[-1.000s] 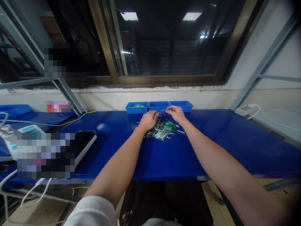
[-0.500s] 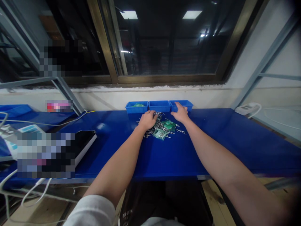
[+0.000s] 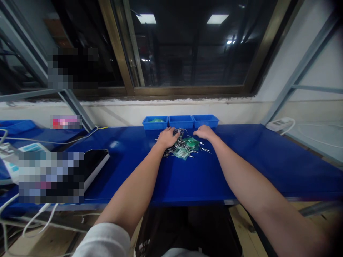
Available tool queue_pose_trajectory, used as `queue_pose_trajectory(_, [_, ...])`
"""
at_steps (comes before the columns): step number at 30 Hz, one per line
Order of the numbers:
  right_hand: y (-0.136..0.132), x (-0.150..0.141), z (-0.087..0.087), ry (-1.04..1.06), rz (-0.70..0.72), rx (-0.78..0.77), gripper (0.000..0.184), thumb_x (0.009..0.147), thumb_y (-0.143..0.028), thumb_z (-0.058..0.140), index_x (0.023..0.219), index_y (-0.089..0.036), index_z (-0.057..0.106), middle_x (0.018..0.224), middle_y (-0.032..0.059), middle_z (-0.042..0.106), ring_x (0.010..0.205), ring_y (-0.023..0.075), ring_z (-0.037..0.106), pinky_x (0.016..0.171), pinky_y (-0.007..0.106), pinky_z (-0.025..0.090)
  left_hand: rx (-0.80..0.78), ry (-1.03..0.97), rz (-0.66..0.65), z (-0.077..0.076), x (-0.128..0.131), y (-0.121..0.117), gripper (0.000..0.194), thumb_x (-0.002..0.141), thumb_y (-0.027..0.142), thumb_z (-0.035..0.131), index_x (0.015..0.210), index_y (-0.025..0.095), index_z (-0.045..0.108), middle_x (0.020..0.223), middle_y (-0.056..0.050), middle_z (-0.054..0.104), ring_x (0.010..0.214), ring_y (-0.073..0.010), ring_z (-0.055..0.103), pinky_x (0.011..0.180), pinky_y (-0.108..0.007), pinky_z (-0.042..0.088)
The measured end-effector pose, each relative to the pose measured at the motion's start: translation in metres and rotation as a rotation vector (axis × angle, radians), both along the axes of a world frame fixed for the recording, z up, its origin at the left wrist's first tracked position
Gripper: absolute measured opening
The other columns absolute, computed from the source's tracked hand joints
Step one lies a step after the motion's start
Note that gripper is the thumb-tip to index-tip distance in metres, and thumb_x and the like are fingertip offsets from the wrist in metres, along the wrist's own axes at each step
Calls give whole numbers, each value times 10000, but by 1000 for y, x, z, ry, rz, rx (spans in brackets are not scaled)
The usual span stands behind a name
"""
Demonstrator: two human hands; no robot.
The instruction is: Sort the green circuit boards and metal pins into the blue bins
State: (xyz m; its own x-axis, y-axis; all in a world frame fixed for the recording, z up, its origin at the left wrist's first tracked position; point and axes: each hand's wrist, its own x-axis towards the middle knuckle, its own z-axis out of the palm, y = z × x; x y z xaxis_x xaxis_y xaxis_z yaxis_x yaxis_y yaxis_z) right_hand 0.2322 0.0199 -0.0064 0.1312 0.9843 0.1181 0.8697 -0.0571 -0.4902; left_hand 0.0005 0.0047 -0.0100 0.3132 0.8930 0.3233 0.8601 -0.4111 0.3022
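Note:
A pile of thin metal pins (image 3: 179, 144) mixed with small green parts (image 3: 192, 142) lies on the blue table (image 3: 187, 175), just in front of three small blue bins. My left hand (image 3: 167, 137) rests on the pile's left side, its fingers curled over some pins. At the pile's far right edge, my right hand (image 3: 205, 132) hovers low with fingers loosely bent toward the pins and nothing visible in them. The left bin (image 3: 155, 122) holds something green. What the middle bin (image 3: 181, 121) and the right bin (image 3: 205, 120) hold is hidden.
A black flat device (image 3: 95, 162) and a blurred-out object sit at the table's left, with white cables (image 3: 40, 217) hanging below. A white power strip (image 3: 278, 125) lies at the far right. Wall and window stand behind the bins.
My right hand held a pin over the pile, reached to the right bin, then drew back to the pile's edge. The left hand stayed on the pile.

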Motion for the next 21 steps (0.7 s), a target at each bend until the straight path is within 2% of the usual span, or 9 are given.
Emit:
queue_pose_trajectory(3, [-1,-2,-2,6,78,-2,229,562,-411,696,588,-184,683,592,63,644,571,186,592,565,282,437,-20,25,-8,0,1,-1,619,857,581,338,1278,150,478,1383,-158,428,1305,-269,354,1042,-376,288])
queue_pose_trajectory(8, [-9,-11,0,47,166,179,162,607,-369,688,643,-212,708,694,56,683,676,195,613,626,277,441,-39,84,-40,-2,1,-1,632,844,607,331,1254,160,506,1363,-171,448,1287,-298,375,1027,-412,302])
queue_pose_trajectory(13, [-12,-17,-2,23,268,108,86,650,-271,651,637,-210,710,688,48,691,696,193,620,664,277,448,-47,101,-63,-2,1,0,610,842,604,344,1250,184,514,1355,-138,468,1274,-287,392,1010,-394,328])
queue_pose_trajectory(21, [-6,-25,-9,-90,227,83,121,691,-271,653,614,-183,683,654,99,671,660,207,619,626,282,426,-36,111,-36,-1,1,-1,608,832,613,351,1228,192,536,1313,-143,511,1225,-304,446,975,-417,361])
